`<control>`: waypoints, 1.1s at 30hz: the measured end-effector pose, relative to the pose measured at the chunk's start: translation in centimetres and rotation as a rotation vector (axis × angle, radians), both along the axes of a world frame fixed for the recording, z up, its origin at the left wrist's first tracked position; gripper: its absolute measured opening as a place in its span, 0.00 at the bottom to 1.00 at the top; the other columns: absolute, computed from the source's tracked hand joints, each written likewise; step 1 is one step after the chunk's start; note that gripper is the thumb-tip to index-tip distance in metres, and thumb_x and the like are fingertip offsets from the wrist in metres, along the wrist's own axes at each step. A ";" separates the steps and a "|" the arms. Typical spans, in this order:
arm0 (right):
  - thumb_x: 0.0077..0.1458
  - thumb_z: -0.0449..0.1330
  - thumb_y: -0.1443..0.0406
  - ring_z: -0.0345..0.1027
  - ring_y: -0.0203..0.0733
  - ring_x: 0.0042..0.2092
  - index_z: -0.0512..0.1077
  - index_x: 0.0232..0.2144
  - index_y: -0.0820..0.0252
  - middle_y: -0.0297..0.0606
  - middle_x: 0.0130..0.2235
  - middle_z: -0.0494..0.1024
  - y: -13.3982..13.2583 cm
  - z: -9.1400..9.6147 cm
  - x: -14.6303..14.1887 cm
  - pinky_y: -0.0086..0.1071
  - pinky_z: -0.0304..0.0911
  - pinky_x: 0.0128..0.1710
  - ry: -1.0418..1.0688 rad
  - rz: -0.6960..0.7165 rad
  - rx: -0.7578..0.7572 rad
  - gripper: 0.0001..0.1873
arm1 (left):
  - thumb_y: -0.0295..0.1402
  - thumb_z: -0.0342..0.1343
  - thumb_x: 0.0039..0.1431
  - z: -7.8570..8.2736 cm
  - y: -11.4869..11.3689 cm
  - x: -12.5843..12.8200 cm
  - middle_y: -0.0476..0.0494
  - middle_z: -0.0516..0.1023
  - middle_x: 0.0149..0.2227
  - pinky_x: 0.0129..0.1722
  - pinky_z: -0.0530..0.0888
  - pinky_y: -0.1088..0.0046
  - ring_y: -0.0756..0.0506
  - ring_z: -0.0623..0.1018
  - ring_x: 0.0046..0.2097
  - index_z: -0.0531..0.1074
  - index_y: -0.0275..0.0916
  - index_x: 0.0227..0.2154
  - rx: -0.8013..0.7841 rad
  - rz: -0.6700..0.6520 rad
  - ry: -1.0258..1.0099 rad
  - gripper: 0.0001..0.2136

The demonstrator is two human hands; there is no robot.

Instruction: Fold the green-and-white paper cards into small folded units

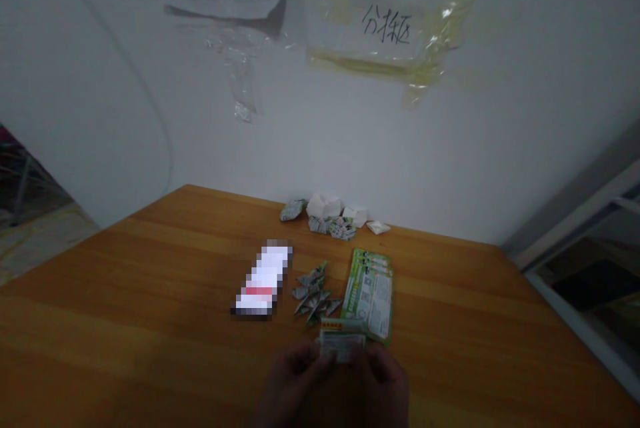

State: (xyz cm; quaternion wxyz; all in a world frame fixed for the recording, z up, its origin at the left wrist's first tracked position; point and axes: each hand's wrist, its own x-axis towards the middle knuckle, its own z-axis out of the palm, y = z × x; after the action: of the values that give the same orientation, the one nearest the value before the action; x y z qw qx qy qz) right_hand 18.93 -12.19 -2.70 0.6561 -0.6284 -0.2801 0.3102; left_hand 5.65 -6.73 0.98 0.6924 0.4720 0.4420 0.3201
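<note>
Near the front of the wooden table, my left hand (299, 378) and my right hand (379, 380) pinch a small printed sheet of paper (343, 341) between them, one at each side. The paper is green and white and looks folded. Just beyond it to the right lies a stack of green and white printed leaflets (370, 295), fanned at the far end. To the left of the stack sits a small heap of folded paper pieces (314, 296) with the same kind of print. Both hands are dim and slightly blurred.
A phone with a lit, pixelated screen (264, 278) lies left of the heap. Along the wall stand several folded paper shapes (325, 206), white and printed. Taped sheets (385, 21) hang on the wall. A shelf frame (575, 295) is at the right.
</note>
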 end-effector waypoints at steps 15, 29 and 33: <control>0.45 0.65 0.55 0.67 0.37 0.22 0.72 0.16 0.62 0.33 0.18 0.73 0.1 0.2 0.1 0.24 0.63 0.21 -0.086 -0.030 -0.019 0.18 | 0.45 0.66 0.45 0.6 -0.7 0.8 0.45 0.82 0.29 0.39 0.75 0.67 0.42 0.80 0.34 0.75 0.37 0.41 -0.101 0.018 -0.196 0.22; 0.47 0.64 0.55 0.67 0.37 0.22 0.73 0.17 0.63 0.35 0.19 0.74 0.1 0.5 -0.2 0.24 0.64 0.23 -0.168 0.015 -0.018 0.17 | 0.50 0.61 0.47 -0.9 -1.1 0.4 0.45 0.83 0.37 0.46 0.73 0.67 0.37 0.77 0.44 0.80 0.40 0.34 -0.003 0.101 0.025 0.19; 0.48 0.63 0.54 0.67 0.37 0.22 0.73 0.17 0.63 0.36 0.20 0.75 0.2 0.2 0.1 0.24 0.64 0.22 -0.218 0.047 -0.028 0.19 | 0.52 0.62 0.44 -1.2 -1.1 0.3 0.43 0.82 0.41 0.51 0.70 0.63 0.36 0.76 0.48 0.80 0.39 0.36 -0.007 0.115 0.068 0.22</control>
State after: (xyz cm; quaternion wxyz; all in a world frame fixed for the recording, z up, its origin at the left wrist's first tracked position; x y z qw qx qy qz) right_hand 19.05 -12.04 -2.53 0.6053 -0.6607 -0.3601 0.2594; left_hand 5.97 -7.82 -0.26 0.6591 0.4542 0.4925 0.3416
